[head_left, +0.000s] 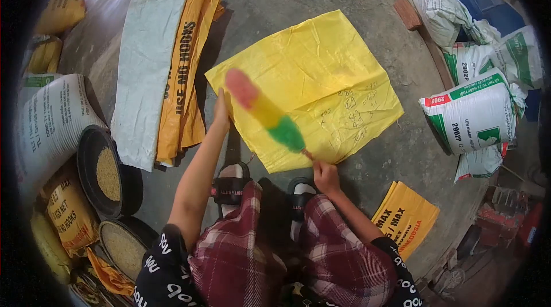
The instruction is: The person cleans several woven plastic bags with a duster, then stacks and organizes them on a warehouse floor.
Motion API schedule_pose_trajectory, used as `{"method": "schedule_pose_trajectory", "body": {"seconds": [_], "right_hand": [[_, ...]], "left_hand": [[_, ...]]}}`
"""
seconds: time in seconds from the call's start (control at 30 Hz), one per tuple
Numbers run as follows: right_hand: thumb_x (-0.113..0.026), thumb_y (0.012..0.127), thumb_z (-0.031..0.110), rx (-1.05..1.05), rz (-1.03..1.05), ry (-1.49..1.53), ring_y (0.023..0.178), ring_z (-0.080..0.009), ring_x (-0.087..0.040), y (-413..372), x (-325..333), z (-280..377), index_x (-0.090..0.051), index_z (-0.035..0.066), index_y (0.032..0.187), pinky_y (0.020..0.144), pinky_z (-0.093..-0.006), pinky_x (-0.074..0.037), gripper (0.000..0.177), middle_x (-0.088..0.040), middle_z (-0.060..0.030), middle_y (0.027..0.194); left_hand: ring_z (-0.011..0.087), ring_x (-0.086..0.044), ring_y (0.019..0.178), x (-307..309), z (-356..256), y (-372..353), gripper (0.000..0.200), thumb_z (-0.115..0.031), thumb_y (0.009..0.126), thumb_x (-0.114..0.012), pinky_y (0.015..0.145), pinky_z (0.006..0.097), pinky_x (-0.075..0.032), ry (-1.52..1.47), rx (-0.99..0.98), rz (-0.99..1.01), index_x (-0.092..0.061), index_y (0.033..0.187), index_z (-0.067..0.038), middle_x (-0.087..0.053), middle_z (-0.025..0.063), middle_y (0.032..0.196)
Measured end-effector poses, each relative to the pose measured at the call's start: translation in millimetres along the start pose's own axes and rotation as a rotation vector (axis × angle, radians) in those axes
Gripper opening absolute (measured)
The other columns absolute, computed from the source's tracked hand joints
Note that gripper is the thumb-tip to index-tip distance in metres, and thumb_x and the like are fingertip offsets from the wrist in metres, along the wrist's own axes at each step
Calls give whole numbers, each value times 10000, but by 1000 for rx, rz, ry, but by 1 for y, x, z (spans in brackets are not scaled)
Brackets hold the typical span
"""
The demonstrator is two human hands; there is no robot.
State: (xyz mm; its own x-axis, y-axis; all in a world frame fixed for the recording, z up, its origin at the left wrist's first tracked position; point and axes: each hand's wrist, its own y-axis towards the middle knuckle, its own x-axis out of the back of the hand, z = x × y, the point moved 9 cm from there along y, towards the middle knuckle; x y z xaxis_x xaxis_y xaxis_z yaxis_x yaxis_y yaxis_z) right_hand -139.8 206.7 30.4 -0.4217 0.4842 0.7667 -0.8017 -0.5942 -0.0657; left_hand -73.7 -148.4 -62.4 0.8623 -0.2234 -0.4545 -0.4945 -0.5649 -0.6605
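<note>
A yellow woven sack [321, 72], creased and with handwritten figures on its right part, lies flattened before my feet. My left hand [222, 111] grips its left edge, the fingers mostly hidden behind the sack. Closed round the thin handle of a fluffy duster [281, 132] is my right hand [326, 177], near the sack's front edge. The duster is banded red, yellow and green, slants up to the left across the sack, and its red end is blurred.
Folded white and orange sacks [150, 72] are stacked to the left. Black basins of grain [86, 175] stand beside full bags [54, 126]. At the right are filled white-green feed bags [473, 112] and a brick [407, 14]. A folded orange sack [414, 215] lies near my right arm.
</note>
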Motion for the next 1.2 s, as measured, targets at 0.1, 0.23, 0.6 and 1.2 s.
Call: {"method": "schedule_pose_trajectory", "body": {"seconds": [0.1,0.23,0.6,1.2], "right_hand": [[-472,844,251,44,82,-5,559,-371,-553,-18,-12,3,-520,13,690,485,-438,-425,287,-540,-202,599],[-476,844,250,60,124,-141,539,-365,-554,-27,-23,-5,-482,32,675,485,-446,-437,276,-529,-180,566],[-355,893,310,-937,-546,-228,721,-381,-579,68,177,-236,-622,12,923,633,-454,-439,401,-597,-209,727],[-500,838,280,-181,36,-221,565,-328,-558,-76,-9,-35,-481,66,690,492,-427,-437,261,-535,-144,601]], "left_hand": [[163,-557,680,32,24,-40,435,-440,840,-451,553,297,-426,774,-21,105,-569,949,-36,-594,43,816],[141,-512,496,75,90,-44,317,-308,826,-518,435,295,-377,813,-5,-37,-588,699,-27,-572,50,618],[220,-576,685,14,19,-63,339,-288,903,-426,602,338,-461,673,-108,-87,-532,958,30,-594,115,830],[193,-564,799,36,99,-56,299,-245,825,-560,686,311,-444,1157,160,-5,-569,979,12,-598,108,892]]}}
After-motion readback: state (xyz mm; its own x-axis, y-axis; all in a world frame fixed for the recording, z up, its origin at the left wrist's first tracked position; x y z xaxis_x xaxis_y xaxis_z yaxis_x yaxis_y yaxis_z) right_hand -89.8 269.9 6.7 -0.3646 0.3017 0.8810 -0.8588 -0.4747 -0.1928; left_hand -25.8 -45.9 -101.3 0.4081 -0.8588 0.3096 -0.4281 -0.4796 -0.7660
